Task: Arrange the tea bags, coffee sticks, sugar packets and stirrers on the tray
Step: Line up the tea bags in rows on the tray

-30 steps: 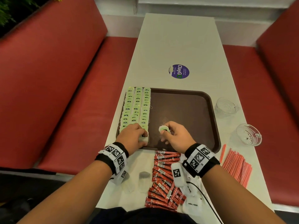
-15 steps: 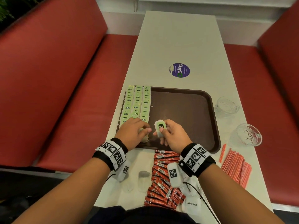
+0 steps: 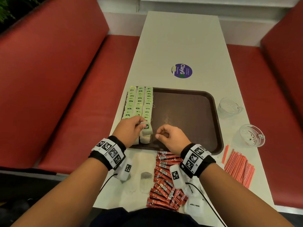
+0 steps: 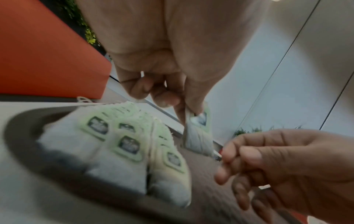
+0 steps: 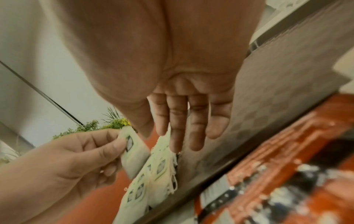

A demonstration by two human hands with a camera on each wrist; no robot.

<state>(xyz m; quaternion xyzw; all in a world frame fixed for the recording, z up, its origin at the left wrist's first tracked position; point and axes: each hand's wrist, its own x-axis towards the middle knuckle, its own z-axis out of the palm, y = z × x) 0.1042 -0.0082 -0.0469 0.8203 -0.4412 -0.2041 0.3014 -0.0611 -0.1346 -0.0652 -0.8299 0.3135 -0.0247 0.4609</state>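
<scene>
Now pinching a single tea bag (image 3: 147,128) by its green tag: left hand (image 3: 129,128), thumb and fingertips clamped on it, bag dangling just above the near end of the tea bag rows (image 3: 140,104). Beside it, right hand (image 3: 170,136), holding nothing; fingers loosely curled in the head view, fairly straight in the right wrist view. Both over the near left part of the brown tray (image 3: 218,128). Filling the tray's left side, three rows of tea bags, tags up, overlapping from far edge to near. Bare brown floor on the tray's right. On the surface (image 3: 180,38) just before the tray, coffee sticks (image 3: 165,181), red, fanned in a heap. Near the front edge, partly hidden by the right wrist, white sugar packets (image 3: 194,208). At right, well apart from the tray, orange stirrers (image 3: 239,167) in a loose bundle. Farther right, two glass cups (image 3: 250,135).
</scene>
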